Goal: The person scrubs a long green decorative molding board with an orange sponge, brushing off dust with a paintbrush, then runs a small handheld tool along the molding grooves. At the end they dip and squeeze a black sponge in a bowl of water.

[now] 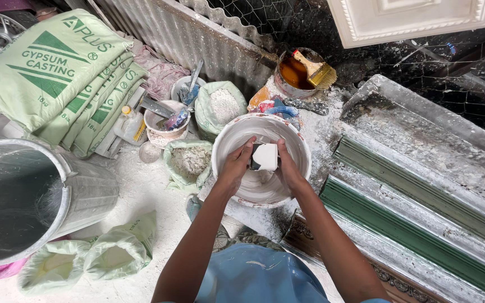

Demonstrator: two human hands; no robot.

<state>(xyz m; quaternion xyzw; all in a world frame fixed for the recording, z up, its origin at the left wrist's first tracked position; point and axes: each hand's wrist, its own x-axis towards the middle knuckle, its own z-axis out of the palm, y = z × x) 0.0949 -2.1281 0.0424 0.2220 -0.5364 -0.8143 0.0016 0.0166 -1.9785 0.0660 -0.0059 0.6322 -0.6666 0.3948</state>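
Head view, looking straight down: both hands together over the white bowl (260, 160), clamped on one flat white scraper (265, 156). Left hand (236, 167) closed on the scraper's left edge, right hand (287, 168) closed on its right edge, fingers curled round from either side. Scraper held between the two hands, just inside the bowl and above its middle, broad face turned up toward the camera, long axis running roughly across from hand to hand, slightly tilted; lower edge toward the bowl's floor, though contact with the floor cannot be told.

Bowl coated inside with wet white plaster, smeared up the wall. Left of the bowl, an open sack (189, 163) with grey-white powder inside. Beyond the bowl to the upper left, a second open sack (223, 106) with whiter powder, and beside that a small tub (165, 120) holding tools. Straight beyond the bowl, a can (296, 73) of brown liquid with a brush (316, 70) resting across it. Far left of the bowl, a large metal bin (26, 196), nothing visible inside, and stacked green sacks (57, 73) above it. Right of the bowl, long green moulds (416, 224) dusted with white.
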